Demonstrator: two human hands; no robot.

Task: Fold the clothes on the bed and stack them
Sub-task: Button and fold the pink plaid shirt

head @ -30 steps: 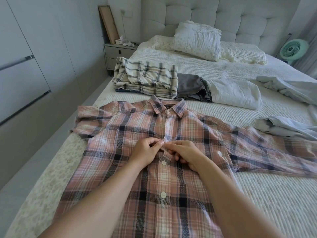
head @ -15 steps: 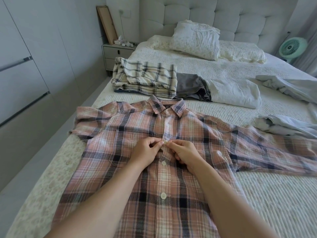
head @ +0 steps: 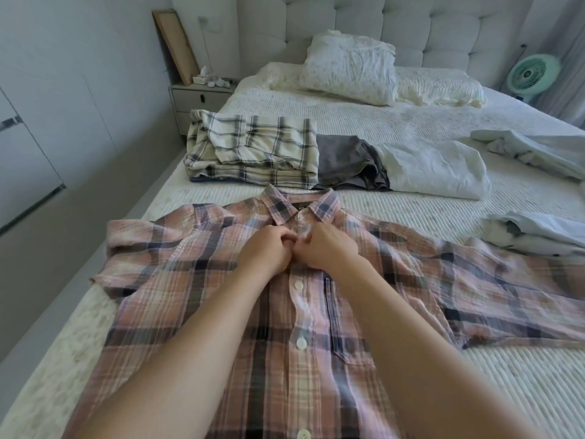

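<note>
A pink plaid shirt (head: 196, 299) lies front up and spread out on the bed (head: 443, 217), collar away from me, sleeves out to both sides. My left hand (head: 266, 251) and my right hand (head: 329, 248) meet on the button placket just below the collar, fingers curled and pinching the fabric there. Three white buttons below my hands are fastened. Behind the shirt lies a folded cream plaid garment (head: 253, 153), beside it a grey garment (head: 348, 163) and a white one (head: 437, 169).
Loose pale blue clothes (head: 538, 232) lie at the right, with more (head: 538, 150) farther back. Pillows (head: 351, 68) lean on the headboard. A nightstand (head: 199, 99) and white wardrobe doors (head: 47, 122) stand left; a green fan (head: 531, 74) is at the far right.
Both hands have moved up the placket from mid-chest to just below the collar. My view has come closer and tilted down a little.
</note>
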